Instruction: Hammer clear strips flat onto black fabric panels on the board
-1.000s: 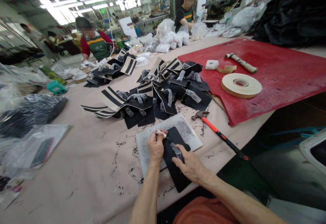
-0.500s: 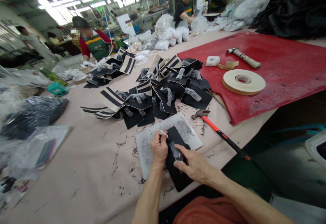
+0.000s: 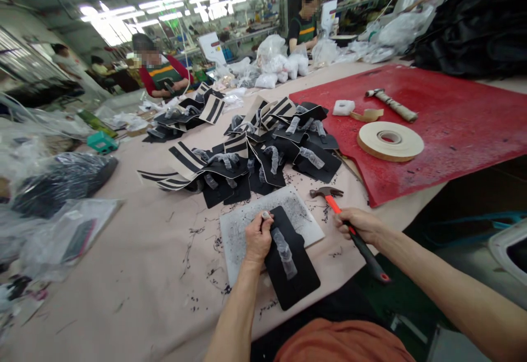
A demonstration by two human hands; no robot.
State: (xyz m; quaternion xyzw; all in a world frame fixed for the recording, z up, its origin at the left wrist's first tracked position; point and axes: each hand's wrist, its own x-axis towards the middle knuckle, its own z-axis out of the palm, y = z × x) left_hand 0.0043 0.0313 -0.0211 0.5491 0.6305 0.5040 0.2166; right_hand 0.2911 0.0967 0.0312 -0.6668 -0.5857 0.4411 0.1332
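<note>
My left hand (image 3: 258, 239) is closed around a small tool with a pale round end (image 3: 265, 216), most of it hidden by the fingers. That hand rests at the upper left edge of a flat black panel (image 3: 302, 274), which carries a strap wrapped in clear plastic (image 3: 284, 252). Part of the panel lies on a speckled white board (image 3: 236, 230); its lower end reaches the table edge. To the right, my right hand (image 3: 358, 224) grips the handle of a claw hammer (image 3: 334, 204), whose head is near the board's right corner.
Beyond the board, several black panels (image 3: 230, 170) with wrapped straps lie heaped. A red mat (image 3: 444, 126) bears a tape roll (image 3: 391, 141) and a wrapped-handle hammer (image 3: 393, 105). Plastic-bagged goods (image 3: 66, 181) lie left. A co-worker (image 3: 160, 71) sits across the table.
My right hand has left the black panel and taken hold of the hammer by its handle, shifting it slightly. My left hand stays at the panel with the small tool.
</note>
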